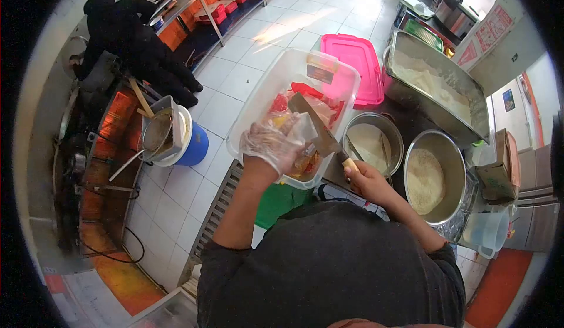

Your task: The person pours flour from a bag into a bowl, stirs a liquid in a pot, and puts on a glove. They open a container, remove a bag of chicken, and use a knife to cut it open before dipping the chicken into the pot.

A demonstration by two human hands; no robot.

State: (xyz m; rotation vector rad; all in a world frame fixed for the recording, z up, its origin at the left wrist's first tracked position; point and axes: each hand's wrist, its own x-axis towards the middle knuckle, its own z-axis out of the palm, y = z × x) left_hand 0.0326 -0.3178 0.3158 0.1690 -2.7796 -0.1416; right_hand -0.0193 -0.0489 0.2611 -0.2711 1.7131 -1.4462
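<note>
My right hand [369,182] is bare and wrapped around the wooden handle of a cleaver [320,133]. Its broad blade slants up and left over a large translucent plastic tub [247,123]. My left hand [269,141] wears a clear plastic glove and is closed on a whitish plastic bag [302,127] right beside the blade. Red and clear plastic packaging [302,90] lies in the tub under my hands. What is inside the bag in my left hand, I cannot tell.
Right of the tub stand a pot [367,137] of white powder, a steel bowl [426,184] of pale crumbs and a deep steel bin [435,87] of flour. A pink lid [361,64] leans behind. At left are a blue bucket [197,146] and a person in black [138,43].
</note>
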